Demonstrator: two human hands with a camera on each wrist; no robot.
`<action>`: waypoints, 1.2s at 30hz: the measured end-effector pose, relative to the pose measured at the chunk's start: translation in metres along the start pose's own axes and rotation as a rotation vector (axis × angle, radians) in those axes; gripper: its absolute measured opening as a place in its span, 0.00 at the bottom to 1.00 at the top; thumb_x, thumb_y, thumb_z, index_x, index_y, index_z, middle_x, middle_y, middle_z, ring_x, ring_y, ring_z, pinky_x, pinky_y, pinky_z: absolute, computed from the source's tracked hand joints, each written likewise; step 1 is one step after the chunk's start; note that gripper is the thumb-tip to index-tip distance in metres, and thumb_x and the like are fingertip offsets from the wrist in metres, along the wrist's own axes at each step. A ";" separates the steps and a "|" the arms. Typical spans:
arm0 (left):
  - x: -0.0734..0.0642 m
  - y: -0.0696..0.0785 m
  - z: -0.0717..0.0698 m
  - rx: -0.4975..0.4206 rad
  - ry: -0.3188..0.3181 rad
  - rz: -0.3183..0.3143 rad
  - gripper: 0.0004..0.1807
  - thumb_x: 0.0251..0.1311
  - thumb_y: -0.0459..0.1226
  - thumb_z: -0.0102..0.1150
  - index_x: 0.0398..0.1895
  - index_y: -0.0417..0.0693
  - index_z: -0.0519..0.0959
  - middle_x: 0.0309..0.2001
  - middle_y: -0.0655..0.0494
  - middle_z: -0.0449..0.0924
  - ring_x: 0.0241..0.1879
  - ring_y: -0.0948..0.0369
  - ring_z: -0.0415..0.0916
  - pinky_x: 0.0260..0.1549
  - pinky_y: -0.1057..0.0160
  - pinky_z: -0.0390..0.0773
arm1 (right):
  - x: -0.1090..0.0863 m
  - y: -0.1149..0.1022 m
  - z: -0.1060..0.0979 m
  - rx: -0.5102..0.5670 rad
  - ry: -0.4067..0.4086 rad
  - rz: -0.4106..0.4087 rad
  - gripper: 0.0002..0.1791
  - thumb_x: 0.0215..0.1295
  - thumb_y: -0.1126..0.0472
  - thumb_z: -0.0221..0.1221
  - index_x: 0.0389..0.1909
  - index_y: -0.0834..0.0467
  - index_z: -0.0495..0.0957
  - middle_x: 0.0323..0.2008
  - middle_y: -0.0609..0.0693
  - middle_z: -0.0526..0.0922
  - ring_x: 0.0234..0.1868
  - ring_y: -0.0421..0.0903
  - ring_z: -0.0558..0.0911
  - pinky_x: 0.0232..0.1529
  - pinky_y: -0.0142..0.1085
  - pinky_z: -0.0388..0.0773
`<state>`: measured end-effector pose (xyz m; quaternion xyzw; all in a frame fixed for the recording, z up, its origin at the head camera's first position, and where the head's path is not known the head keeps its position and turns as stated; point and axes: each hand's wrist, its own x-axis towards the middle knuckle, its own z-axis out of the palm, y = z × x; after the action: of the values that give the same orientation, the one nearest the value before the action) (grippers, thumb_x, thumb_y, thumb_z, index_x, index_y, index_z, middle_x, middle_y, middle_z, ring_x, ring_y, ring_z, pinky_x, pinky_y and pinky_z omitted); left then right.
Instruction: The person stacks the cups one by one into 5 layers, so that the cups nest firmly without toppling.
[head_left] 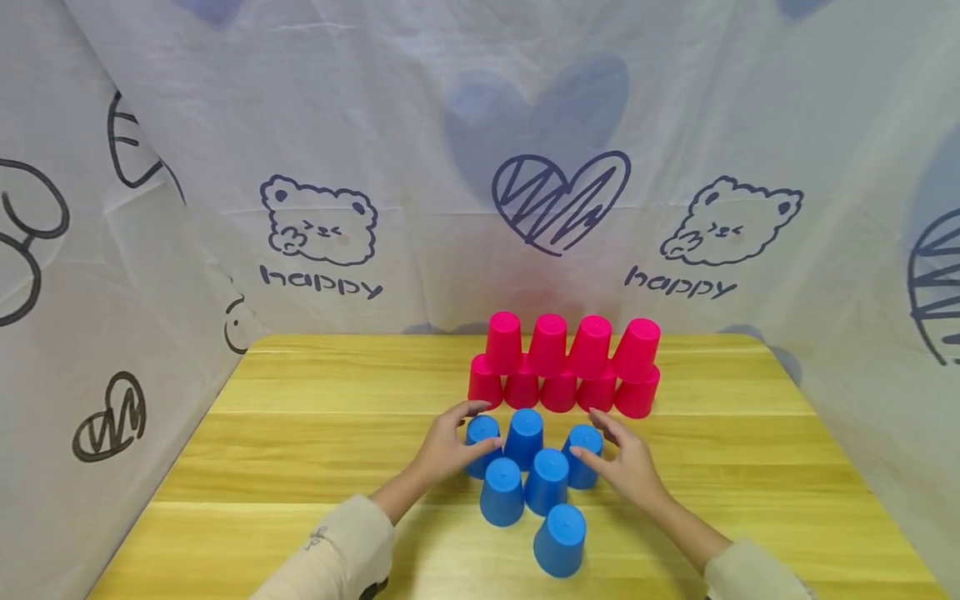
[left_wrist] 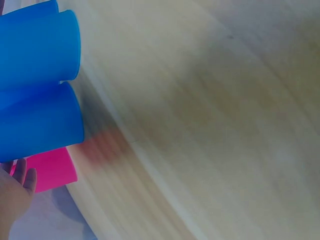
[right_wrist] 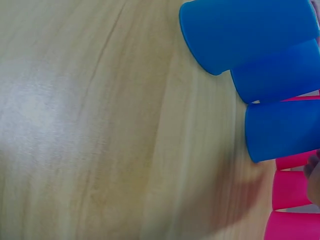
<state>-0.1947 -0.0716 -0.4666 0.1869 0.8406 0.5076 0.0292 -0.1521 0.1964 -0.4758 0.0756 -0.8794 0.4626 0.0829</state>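
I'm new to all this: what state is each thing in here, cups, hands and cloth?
Lower pink cups: five, upside down, in a row
Upper pink cups: four, upside down, stacked on those
Blue cups: six, upside down, unstacked
Left hand: at leftmost blue cup, grip unclear
Right hand: at rightmost blue cup, grip unclear
Cloth: hanging, creased

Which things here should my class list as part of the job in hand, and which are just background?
Part of the job:
six blue cups, left fingers and right fingers at two of them
pink cups, stacked in two rows, probably

Just background:
wooden table
printed cloth
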 end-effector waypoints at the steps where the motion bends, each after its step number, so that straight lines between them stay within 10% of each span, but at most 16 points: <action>1: -0.001 -0.001 0.001 -0.001 -0.002 -0.007 0.32 0.52 0.43 0.66 0.59 0.42 0.69 0.58 0.42 0.73 0.57 0.46 0.69 0.56 0.43 0.71 | -0.001 0.001 0.001 0.006 -0.005 0.009 0.35 0.54 0.59 0.66 0.62 0.65 0.66 0.58 0.65 0.73 0.57 0.62 0.74 0.54 0.53 0.74; 36: -0.017 -0.032 0.007 0.072 -0.073 -0.054 0.29 0.53 0.36 0.65 0.57 0.37 0.68 0.53 0.42 0.76 0.53 0.45 0.74 0.51 0.47 0.76 | -0.009 0.009 0.001 0.101 -0.072 0.158 0.28 0.54 0.62 0.66 0.56 0.64 0.68 0.53 0.61 0.77 0.56 0.59 0.75 0.58 0.51 0.71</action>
<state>-0.1863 -0.0848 -0.4996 0.1832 0.8615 0.4688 0.0667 -0.1453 0.2011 -0.4853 0.0267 -0.8607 0.5084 0.0106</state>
